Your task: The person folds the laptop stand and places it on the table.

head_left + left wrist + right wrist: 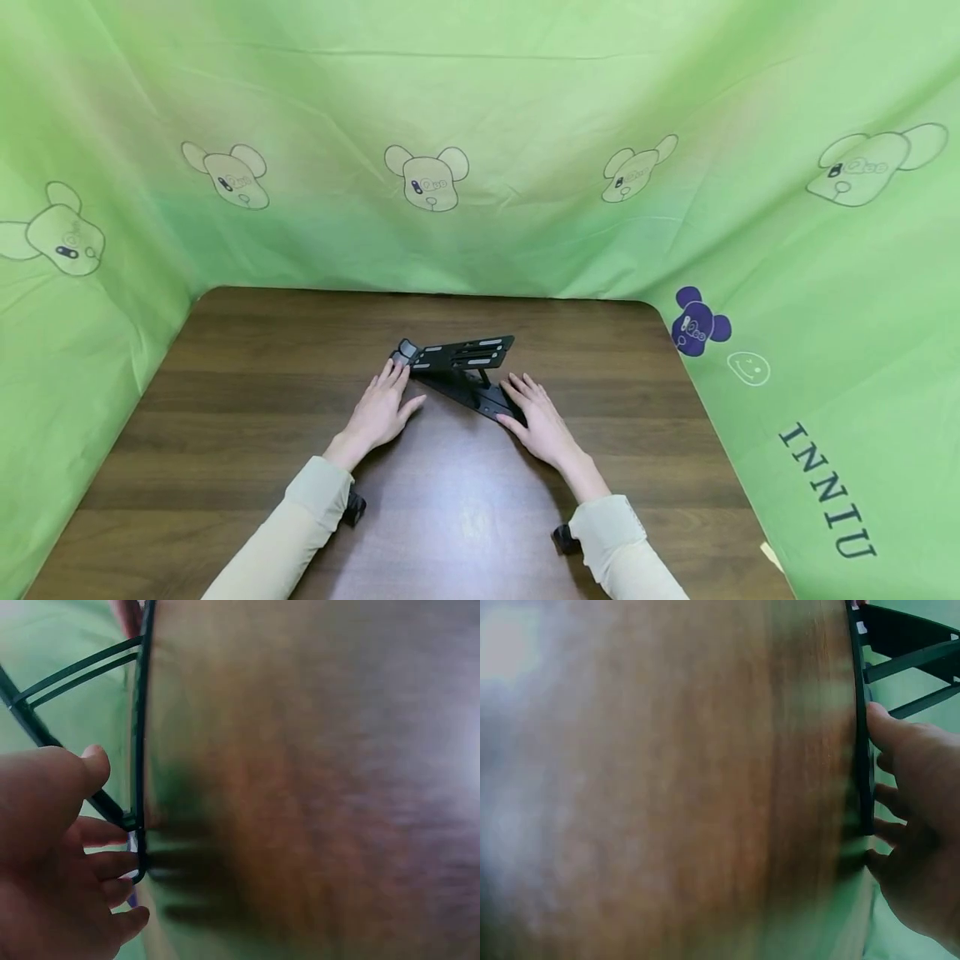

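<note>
A black folding laptop stand (461,354) stands on the wooden table, its slotted top plate raised at a slant above the flat base (491,402). My left hand (381,408) reaches to its left end, where fingertips touch the grey-padded corner (407,350); the thumb is held apart. In the left wrist view, those fingers (116,864) lie against the joint of base and plate. Across the right end of the base rests my right hand (542,421), fingers extended and spread. Its thumb (881,724) touches the base in the right wrist view.
Brown wooden table (247,400) spreads around the stand. Green cloth (525,233) printed with bear heads hangs behind it and along both sides. Dark wrist cameras (354,507) sit under both sleeves. A small pale piece (771,557) shows at the table's right edge.
</note>
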`<control>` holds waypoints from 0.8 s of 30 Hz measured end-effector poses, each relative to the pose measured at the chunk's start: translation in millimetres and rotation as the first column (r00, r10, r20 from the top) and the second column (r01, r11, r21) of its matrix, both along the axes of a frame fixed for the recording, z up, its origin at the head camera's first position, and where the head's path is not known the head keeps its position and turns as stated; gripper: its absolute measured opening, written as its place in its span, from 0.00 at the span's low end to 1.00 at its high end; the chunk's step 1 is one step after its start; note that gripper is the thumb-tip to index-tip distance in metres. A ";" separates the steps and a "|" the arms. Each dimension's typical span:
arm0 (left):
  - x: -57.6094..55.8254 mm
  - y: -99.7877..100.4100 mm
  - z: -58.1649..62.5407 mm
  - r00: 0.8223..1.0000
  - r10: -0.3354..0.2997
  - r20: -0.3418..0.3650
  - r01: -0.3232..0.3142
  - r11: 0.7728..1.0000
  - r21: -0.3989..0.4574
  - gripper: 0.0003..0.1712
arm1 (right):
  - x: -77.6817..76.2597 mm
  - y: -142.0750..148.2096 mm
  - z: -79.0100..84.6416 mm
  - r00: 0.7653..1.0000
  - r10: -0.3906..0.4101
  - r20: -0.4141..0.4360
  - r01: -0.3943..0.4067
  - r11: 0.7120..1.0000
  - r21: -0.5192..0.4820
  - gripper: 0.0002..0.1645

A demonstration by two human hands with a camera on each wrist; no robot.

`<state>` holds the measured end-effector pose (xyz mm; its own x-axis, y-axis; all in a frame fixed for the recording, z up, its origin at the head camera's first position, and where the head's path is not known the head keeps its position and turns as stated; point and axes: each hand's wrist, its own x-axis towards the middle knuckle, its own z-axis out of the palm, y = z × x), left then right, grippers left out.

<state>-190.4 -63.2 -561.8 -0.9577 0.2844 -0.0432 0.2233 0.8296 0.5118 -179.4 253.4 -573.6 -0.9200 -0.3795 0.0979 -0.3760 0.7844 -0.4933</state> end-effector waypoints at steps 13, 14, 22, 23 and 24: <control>-8.4 3.0 2.6 0.999 0.001 0.048 -0.002 1.000 0.008 0.42 | 3.6 0.0 -5.6 0.998 0.022 -0.052 -0.024 0.999 -0.042 0.33; -9.3 3.4 2.5 0.999 0.003 0.051 -0.003 1.000 0.001 0.42 | 4.0 -0.1 -5.9 0.998 0.025 -0.057 -0.027 0.999 -0.045 0.33; -15.0 11.6 4.5 0.998 0.002 0.063 0.004 0.996 -0.089 0.48 | 6.5 -3.5 -4.8 0.999 0.014 -0.031 -0.016 0.999 -0.046 0.34; -16.0 13.0 5.3 0.998 0.005 0.069 0.002 0.996 -0.092 0.50 | 6.6 -3.7 -4.1 1.000 0.010 -0.023 -0.011 0.999 -0.051 0.35; -16.9 14.5 6.4 0.997 0.007 0.077 0.000 0.996 -0.093 0.51 | 6.6 -3.8 -3.4 1.000 0.006 -0.015 -0.007 0.999 -0.052 0.35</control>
<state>-207.3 -48.7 -555.4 -0.9515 0.2721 -0.1435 0.1827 0.8752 0.4480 -172.9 249.5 -577.0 -0.9158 -0.3796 0.1315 -0.3888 0.7552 -0.5277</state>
